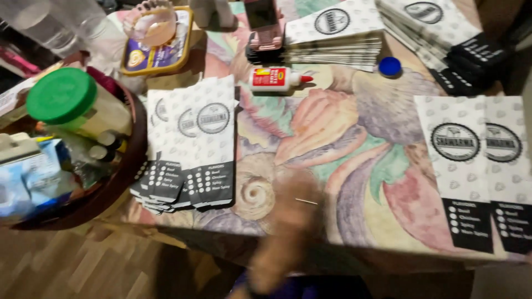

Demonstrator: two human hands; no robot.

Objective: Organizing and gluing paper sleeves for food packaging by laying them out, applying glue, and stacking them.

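- One hand [288, 221] is seen low in the centre of the view, raised over the near edge of the table [354, 138]. It is heavily blurred; whether it is released, clenched or grasping cannot be told, nor which of the person's hands it is.
- A fanned stack of printed paper bags [194, 149] is laid flat just left of the hand, near the table's front edge; nothing is seen touching it.
- Two further paper bags [476, 171] are laid side by side at the right, well apart from the hand.
- A glue bottle [277, 78] with a red tip is laid on its side beyond the hand, in mid-table.
- A blue cap [389, 66] is placed to the right of the bottle.
- More bag stacks [343, 33] are located at the far edge.
- A green-lidded jar [72, 102] is held in a round basket [124, 177] at the left.
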